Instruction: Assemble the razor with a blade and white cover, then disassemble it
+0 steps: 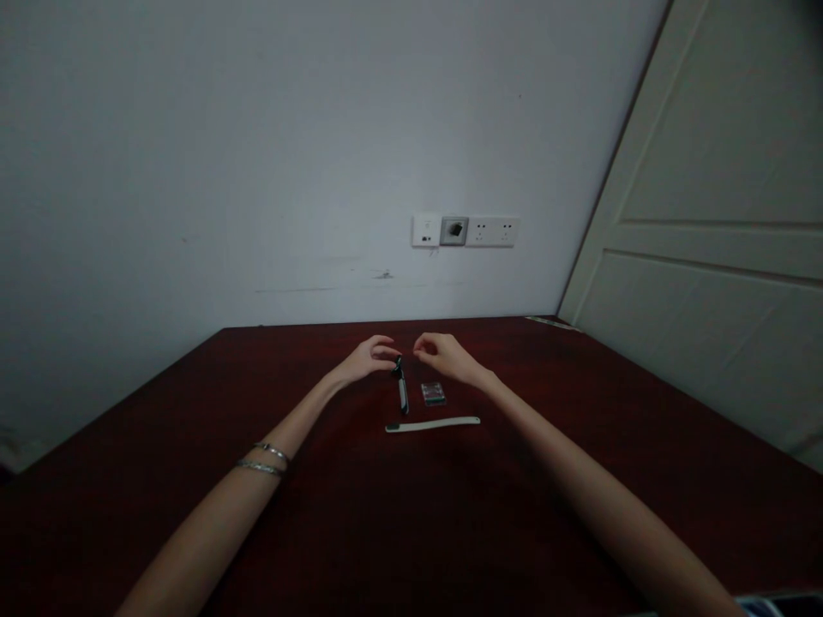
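A razor [403, 394] with a dark head and a grey-and-black handle lies pointing towards me on the dark red table. My left hand [371, 358] has its thumb and fingertips closed around the razor's head. Just right of it, my right hand [443, 353] is curled with thumb and forefinger together; anything between them is too small to make out. Below the right hand is a small clear plastic case [433, 394] with a green strip. Nearer to me a whitish toothbrush [434, 424] lies crosswise, its dark bristle end to the left.
The table [360, 514] reaches back to a pale wall [289, 171]. Wall sockets [492, 231] and a switch plate [426, 231] sit above its far edge. A white panelled door [713, 231] stands along the right side.
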Demonstrator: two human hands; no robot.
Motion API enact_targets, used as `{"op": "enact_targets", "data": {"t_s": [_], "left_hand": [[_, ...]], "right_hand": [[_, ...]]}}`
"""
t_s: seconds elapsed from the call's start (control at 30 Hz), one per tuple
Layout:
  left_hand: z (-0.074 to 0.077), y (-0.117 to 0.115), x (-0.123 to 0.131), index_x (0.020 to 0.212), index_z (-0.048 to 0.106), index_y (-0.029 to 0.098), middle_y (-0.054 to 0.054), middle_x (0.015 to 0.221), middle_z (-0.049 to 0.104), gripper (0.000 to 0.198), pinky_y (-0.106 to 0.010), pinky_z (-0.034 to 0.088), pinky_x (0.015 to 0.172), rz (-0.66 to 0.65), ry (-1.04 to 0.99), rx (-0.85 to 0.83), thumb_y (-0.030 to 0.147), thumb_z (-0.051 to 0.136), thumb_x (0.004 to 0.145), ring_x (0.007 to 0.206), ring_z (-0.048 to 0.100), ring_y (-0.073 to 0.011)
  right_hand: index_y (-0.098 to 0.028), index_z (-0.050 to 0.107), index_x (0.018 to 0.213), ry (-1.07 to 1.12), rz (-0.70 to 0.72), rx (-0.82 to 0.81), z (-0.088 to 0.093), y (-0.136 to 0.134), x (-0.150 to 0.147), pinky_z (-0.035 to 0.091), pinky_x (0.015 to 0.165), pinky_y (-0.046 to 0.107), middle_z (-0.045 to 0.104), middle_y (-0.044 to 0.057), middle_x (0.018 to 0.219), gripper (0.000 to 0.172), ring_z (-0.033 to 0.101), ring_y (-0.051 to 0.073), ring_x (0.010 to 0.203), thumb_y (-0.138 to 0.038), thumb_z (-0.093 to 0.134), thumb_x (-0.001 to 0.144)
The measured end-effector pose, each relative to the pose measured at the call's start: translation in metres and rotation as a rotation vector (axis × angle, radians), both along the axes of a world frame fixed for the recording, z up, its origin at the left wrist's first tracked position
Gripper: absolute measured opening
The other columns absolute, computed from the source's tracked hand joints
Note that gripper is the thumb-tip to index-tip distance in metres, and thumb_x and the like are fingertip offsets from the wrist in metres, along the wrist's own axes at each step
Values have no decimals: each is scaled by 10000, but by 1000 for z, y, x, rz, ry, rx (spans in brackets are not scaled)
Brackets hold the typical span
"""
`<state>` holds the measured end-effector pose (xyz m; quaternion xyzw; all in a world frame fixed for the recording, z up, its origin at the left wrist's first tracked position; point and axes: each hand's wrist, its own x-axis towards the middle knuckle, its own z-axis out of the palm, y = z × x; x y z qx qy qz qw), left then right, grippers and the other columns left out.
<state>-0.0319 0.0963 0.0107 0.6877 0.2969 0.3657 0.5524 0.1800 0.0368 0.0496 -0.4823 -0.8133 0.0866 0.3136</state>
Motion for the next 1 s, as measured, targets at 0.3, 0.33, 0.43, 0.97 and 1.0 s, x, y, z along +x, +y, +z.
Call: {"op": "enact_targets", "data": {"t_s": [0.3,0.33,0.43,0.97,1.0], "left_hand": [[8,-16,13,1079,486,117,-165,1056,639,513,-367,458,817,1,-182,-174,138,738,633,893,625,-196],[8,-17,13,1074,494,117,-164,1058,638,499,-373,460,821,8,-206,-200,135,736,638,898,626,-201],[7,-17,11,1074,513,125,-152,1045,643,447,-402,460,841,3,-284,-286,146,710,673,937,625,-227],[4,-21,15,1045,589,162,-119,1056,648,261,-405,405,924,-141,-417,-522,230,571,793,1048,580,-250],[4,-22,15,1051,588,158,-122,1049,651,269,-406,407,920,-154,-418,-530,231,573,793,1045,581,-256]], "right_hand": [[-156,645,886,37,99,65,-5,1,9,415,702,238,613,38,841,148,553,122,748,-189,532,795],[-159,645,889,34,103,68,-5,0,9,416,713,243,613,41,851,147,555,125,759,-186,533,798],[-168,642,904,53,100,95,-5,-1,8,420,732,252,610,44,870,148,559,131,785,-197,529,812],[-170,655,901,243,93,107,-8,-1,-2,417,792,267,624,49,915,165,563,141,873,-251,534,824],[-168,658,891,259,92,100,-8,-1,-2,417,795,265,626,48,910,167,563,139,873,-256,531,825]]}}
